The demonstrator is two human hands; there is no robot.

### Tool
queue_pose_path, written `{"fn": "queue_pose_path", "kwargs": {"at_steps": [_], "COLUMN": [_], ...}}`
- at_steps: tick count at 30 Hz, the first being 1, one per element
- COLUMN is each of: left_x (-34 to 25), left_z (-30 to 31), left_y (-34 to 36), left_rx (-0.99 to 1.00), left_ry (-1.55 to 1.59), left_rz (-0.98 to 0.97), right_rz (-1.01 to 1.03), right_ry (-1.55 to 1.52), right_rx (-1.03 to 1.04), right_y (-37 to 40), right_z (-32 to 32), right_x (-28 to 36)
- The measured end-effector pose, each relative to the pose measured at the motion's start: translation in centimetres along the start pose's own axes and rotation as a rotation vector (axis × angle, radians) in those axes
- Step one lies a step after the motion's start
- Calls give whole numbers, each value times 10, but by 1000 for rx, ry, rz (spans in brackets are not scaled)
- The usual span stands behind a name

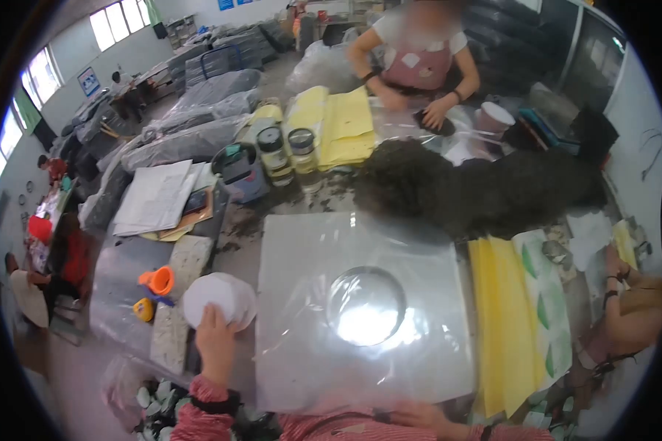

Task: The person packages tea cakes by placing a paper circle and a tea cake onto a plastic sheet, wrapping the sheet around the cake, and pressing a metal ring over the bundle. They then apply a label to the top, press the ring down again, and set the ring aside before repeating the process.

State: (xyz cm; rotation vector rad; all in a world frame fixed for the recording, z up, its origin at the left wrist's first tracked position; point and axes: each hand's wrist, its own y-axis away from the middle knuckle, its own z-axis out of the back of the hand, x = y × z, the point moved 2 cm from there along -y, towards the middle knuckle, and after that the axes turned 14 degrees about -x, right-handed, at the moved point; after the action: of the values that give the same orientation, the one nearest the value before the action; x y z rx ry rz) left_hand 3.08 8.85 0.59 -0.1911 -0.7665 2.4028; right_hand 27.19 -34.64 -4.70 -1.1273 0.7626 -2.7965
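The left hand (216, 339) touches a white cylinder (239, 294), plastic sheeting (301, 272) just right of it; right hand (424, 417) blurred (I cannot tell either grip).

Pale walls (70, 55) — bright windows (118, 26) at left, green curtains (28, 110) beside them — and greyish floor (65, 373).

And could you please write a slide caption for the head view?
Left hand on a round white object beside a shiny plastic sheet, dark heap beyond.

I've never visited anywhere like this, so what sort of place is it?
Probably a handwork workshop: a big dark heap lies on the worktable, an aproned co-worker handles something opposite, and plastic-covered piles stand in the background.
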Motion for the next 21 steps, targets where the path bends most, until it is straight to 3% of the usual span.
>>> {"fn": "queue_pose_path", "kwargs": {"at_steps": [1, 2, 4, 5, 7, 10, 11, 13, 15, 17, 18, 19, 21], "left_x": [7, 13, 16, 14, 13, 1, -9, -39, -102, -169, -199, -218, -221], "left_z": [-10, -17, -19, -19, -14, 8, 18, 44, 61, 56, 45, 16, 9], "left_y": [8, 15, 14, 12, 8, -7, -13, -31, -46, -37, -34, -16, -2], "left_rx": [7, 13, -69, -75, -98, 43, 43, -121, -529, -359, -162, 17, 79], "left_ry": [15, 28, -24, -9, 115, 174, 157, 422, 512, 769, 784, 761, 818], "left_rz": [-37, -86, -172, -176, -155, -21, -28, 277, -153, -347, -463, -497, -425], "right_rz": [-690, -785, -210, -88, -131, -132, -156, -261, -236, -211, -278, -310, -309], "right_ry": [-640, -604, 131, 159, 322, 784, 807, 561, 452, 370, 365, 331, 298], "right_rx": [7, -44, 73, -111, -374, -462, -457, -527, -682, -859, -907, -943, -995], "right_y": [-6, -23, -56, -115, -191, -268, -271, -265, -265, -262, -262, -256, -265], "right_z": [13, 32, 69, 93, 111, 120, 121, 130, 146, 161, 165, 163, 171], "right_x": [17, 25, -4, -17, -81, -196, -231, -250, -248, -234, -223, -222, -207]}}
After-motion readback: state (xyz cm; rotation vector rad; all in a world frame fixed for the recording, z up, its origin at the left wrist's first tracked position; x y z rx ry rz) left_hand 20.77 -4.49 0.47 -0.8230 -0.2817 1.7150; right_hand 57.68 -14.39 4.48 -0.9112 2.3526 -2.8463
